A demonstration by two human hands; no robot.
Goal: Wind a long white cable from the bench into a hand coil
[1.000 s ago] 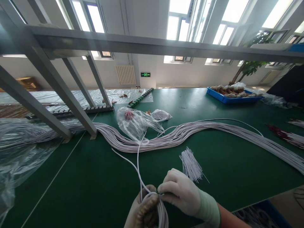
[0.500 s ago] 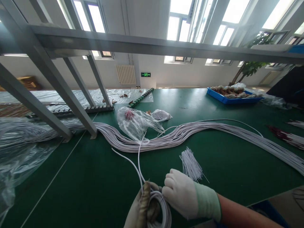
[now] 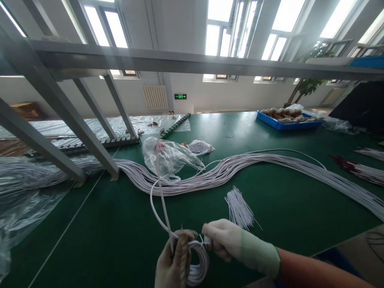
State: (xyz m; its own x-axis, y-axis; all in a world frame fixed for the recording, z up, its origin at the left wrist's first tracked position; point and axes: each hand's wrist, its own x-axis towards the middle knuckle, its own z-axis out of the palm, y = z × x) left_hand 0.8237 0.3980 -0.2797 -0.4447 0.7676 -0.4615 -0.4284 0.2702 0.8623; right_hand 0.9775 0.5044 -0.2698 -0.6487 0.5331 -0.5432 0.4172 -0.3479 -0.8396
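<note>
While left grip (image 3: 175, 258) clamps the white cable coil (image 3: 204, 264), which sits between both grips, right grip (image 3: 226, 240) pinches a thin tie (image 3: 201, 239) at coil's upper right. Loose white strips (image 3: 240, 209) lie on worktop (image 3: 120, 240) just beyond right grip.

Strong backlight, dim foreground

Daylight enters through the windows (image 3: 220, 10) across the top of the frame, their panes blown out to white, with hazy flare at upper right. The counter (image 3: 288, 208) carries a pale sheen near its far edge and darkens toward the bottom. The grey beam (image 3: 192, 64) is backlit. Wide-angle distortion slants the windows toward both upper corners; the right hand (image 3: 223, 240) looks slightly smeared.
</note>
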